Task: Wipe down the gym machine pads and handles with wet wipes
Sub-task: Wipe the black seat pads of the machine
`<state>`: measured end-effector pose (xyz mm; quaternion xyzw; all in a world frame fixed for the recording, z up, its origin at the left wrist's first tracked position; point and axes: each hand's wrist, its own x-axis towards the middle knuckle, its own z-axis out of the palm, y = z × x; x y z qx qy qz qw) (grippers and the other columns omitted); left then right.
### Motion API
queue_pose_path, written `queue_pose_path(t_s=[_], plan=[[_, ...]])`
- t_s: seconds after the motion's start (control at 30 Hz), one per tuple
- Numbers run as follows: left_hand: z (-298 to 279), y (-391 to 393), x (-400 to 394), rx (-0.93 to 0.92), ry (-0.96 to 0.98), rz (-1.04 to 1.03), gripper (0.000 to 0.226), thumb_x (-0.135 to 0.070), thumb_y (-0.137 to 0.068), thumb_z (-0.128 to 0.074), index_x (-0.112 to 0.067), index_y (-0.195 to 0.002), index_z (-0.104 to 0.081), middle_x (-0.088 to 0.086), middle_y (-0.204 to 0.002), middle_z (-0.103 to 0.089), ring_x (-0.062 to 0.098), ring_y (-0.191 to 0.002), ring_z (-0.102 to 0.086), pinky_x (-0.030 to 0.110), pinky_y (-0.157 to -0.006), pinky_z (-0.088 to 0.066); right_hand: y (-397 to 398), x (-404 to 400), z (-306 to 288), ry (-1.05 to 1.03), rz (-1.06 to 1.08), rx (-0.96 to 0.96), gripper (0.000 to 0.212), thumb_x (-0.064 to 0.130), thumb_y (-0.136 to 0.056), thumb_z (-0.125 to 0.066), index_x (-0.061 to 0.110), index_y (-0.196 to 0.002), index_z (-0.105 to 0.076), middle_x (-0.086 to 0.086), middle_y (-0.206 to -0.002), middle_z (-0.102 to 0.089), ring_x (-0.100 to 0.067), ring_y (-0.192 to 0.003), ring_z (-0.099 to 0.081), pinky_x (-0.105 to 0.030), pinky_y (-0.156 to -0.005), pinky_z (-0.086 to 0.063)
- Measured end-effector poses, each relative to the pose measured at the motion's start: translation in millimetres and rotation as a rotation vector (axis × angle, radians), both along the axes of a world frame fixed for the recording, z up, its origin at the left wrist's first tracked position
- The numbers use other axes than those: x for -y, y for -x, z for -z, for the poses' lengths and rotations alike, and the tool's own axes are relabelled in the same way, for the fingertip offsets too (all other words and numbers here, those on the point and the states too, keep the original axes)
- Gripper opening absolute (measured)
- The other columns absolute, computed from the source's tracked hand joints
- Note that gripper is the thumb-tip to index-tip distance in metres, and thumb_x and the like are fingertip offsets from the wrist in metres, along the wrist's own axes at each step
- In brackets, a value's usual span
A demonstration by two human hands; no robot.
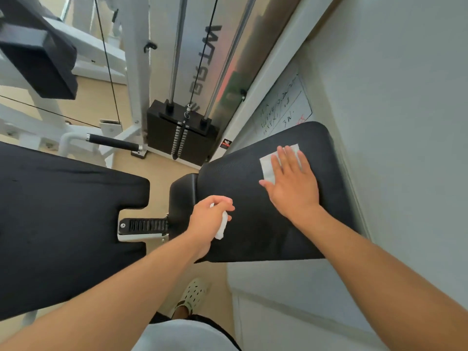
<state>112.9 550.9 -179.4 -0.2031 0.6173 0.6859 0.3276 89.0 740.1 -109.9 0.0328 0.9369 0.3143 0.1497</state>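
A black machine pad [243,193] lies in front of me, next to the wall. My right hand [291,181] presses flat on it with straight fingers, and a white wet wipe [267,165] is spread under the fingers. My left hand [210,219] hovers at the pad's near left part, its fingers curled round a crumpled white wipe [221,228]. A second, larger black pad [63,219] fills the left side. A black-gripped handle [114,143] sticks out beyond it.
The black weight stack [182,133] with its chrome guide rods and cable stands behind the pads. Another black pad [38,54] is at the upper left. A whiteboard [286,105] leans on the right wall. My foot in a light clog [193,293] stands on the floor below.
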Motion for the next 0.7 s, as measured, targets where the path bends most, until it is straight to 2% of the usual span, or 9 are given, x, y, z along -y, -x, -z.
queue_pose_path(t_s=[0.07, 0.13, 0.27, 0.3, 0.37, 0.43, 0.5, 0.6, 0.7], plan=[[-5.1, -1.0, -9.4, -0.015, -0.011, 0.022, 0.011, -0.017, -0.092, -0.066, -0.026, -0.095, -0.072, -0.004, -0.103, -0.065, 0.016, -0.091, -0.066, 0.033, -0.081, -0.056, -10.0, -3.5, -20.6, 0.013, 0.070, -0.057, 0.073, 0.055, -0.107, -0.007, 0.009, -0.163, -0.010, -0.013, -0.171, -0.002, -0.029, -0.158, 0.008, -0.047, -0.128, 0.006], [-7.1, -1.4, -14.9, -0.023, -0.022, 0.039, 0.012, -0.016, -0.093, -0.066, -0.025, -0.097, -0.072, -0.003, -0.103, -0.065, 0.017, -0.092, -0.066, 0.029, -0.076, -0.054, -25.8, -4.7, -30.4, -0.011, 0.064, -0.070, 0.064, 0.044, -0.110, -0.012, 0.006, -0.162, -0.016, -0.018, -0.170, -0.005, -0.033, -0.158, 0.006, -0.047, -0.128, 0.005], [-5.1, 1.4, -15.8, -0.010, -0.023, 0.028, 0.009, -0.020, -0.097, -0.063, -0.025, -0.100, -0.070, -0.003, -0.103, -0.066, 0.017, -0.092, -0.065, 0.030, -0.076, -0.055, -47.1, -5.2, -4.2, 0.116, 0.002, -0.140, 0.063, 0.026, -0.107, -0.042, -0.005, -0.158, -0.021, -0.021, -0.167, -0.021, -0.035, -0.156, -0.015, -0.045, -0.128, -0.012], [-3.6, 2.8, -14.8, -0.006, -0.022, 0.023, 0.009, -0.021, -0.097, -0.062, -0.025, -0.100, -0.070, -0.004, -0.102, -0.067, 0.016, -0.091, -0.065, 0.031, -0.078, -0.055, -46.8, 0.2, 9.5, 0.132, -0.041, -0.119, 0.066, 0.025, -0.105, -0.044, -0.006, -0.158, -0.019, -0.022, -0.167, -0.019, -0.036, -0.156, -0.014, -0.045, -0.128, -0.011], [0.4, 6.1, -10.9, 0.002, -0.003, 0.010, 0.010, -0.020, -0.097, -0.062, -0.026, -0.100, -0.070, -0.005, -0.101, -0.068, 0.014, -0.089, -0.066, 0.034, -0.084, -0.056, -44.2, 14.9, 38.4, 0.107, -0.146, 0.037, 0.065, 0.031, -0.109, -0.029, -0.001, -0.161, -0.005, -0.020, -0.170, -0.003, -0.034, -0.158, 0.000, -0.045, -0.128, 0.001], [5.4, 12.8, -4.8, 0.013, 0.021, -0.010, 0.011, -0.019, -0.096, -0.064, -0.026, -0.101, -0.071, -0.005, -0.102, -0.068, 0.016, -0.090, -0.066, 0.038, -0.089, -0.056, -31.1, 23.8, 55.3, 0.056, -0.193, 0.151, 0.063, 0.035, -0.111, -0.015, 0.003, -0.161, 0.003, -0.016, -0.170, 0.007, -0.032, -0.158, 0.009, -0.045, -0.128, 0.004], [9.2, 21.7, 4.6, 0.032, 0.030, -0.034, 0.011, -0.018, -0.094, -0.066, -0.025, -0.100, -0.072, -0.002, -0.104, -0.066, 0.018, -0.094, -0.066, 0.039, -0.091, -0.056, -4.2, 18.7, 51.1, -0.020, -0.184, 0.099, 0.062, 0.034, -0.110, -0.011, 0.003, -0.162, 0.004, -0.015, -0.170, 0.009, -0.031, -0.158, 0.010, -0.046, -0.128, 0.004], [13.8, 32.2, 20.5, 0.038, 0.035, -0.065, 0.012, -0.017, -0.092, -0.066, -0.027, -0.098, -0.072, 0.001, -0.108, -0.065, 0.020, -0.097, -0.065, 0.039, -0.089, -0.056, 44.3, -3.2, 27.3, -0.060, -0.018, -0.105, 0.062, 0.034, -0.109, -0.010, 0.003, -0.161, 0.004, -0.016, -0.170, 0.008, -0.032, -0.158, 0.010, -0.046, -0.127, 0.005], [18.2, 30.2, 34.1, 0.064, 0.037, -0.084, 0.013, -0.016, -0.092, -0.066, -0.027, -0.099, -0.071, 0.002, -0.109, -0.065, 0.020, -0.097, -0.065, 0.037, -0.086, -0.056, 76.3, -9.4, 26.6, -0.092, 0.073, -0.114, 0.062, 0.034, -0.109, -0.009, 0.003, -0.162, 0.003, -0.017, -0.170, 0.006, -0.033, -0.157, 0.009, -0.047, -0.127, 0.006]])
